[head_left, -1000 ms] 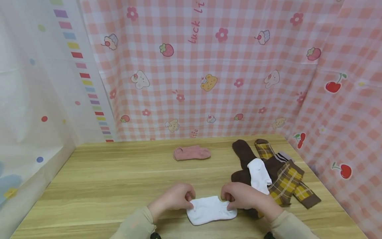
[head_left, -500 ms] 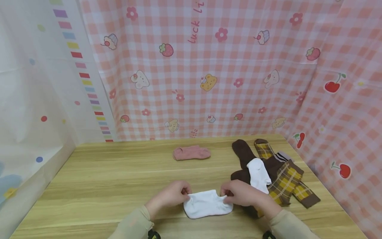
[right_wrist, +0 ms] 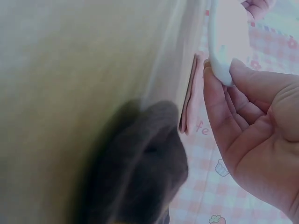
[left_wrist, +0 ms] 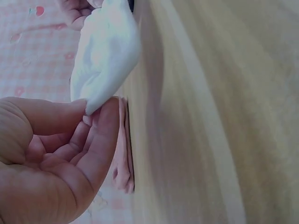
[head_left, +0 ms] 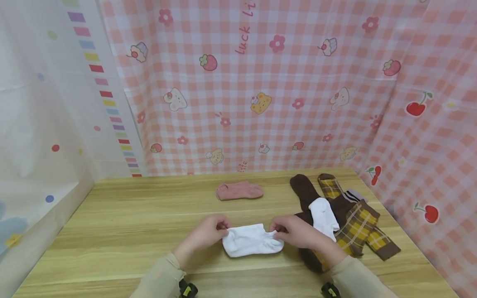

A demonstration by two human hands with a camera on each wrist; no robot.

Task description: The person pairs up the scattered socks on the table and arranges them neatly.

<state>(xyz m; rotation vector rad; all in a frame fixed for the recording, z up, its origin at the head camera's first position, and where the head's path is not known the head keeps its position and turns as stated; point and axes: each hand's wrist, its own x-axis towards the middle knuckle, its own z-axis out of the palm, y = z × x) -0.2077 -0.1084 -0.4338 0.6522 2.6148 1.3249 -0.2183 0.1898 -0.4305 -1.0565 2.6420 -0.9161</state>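
A white ankle sock (head_left: pixel 251 241) is stretched sideways between both hands, just above the tabletop near its front. My left hand (head_left: pixel 210 231) pinches its left end between thumb and fingers, which the left wrist view shows closely on the white sock (left_wrist: pixel 107 51). At the other end my right hand (head_left: pixel 294 231) pinches the fabric; in the right wrist view the thumb and forefinger meet on the white sock (right_wrist: pixel 226 44). Beyond them a pink ankle sock (head_left: pixel 239 191) lies flat at the back of the table.
On the right lies a heap of socks: a second white sock (head_left: pixel 323 217), dark brown socks (head_left: pixel 303 189), yellow-brown plaid socks (head_left: pixel 357 227) and a striped grey cuff (head_left: pixel 355 195). Checked cloth (head_left: pixel 238 124) hangs behind the wooden table (head_left: pixel 149 215), with white cloth (head_left: pixel 44 165) at the left.
Both hands have carried the white sock away from the front edge, towards the pink sock and slightly left. Their pinch on it stays. The pink sock and the heap look unmoved.
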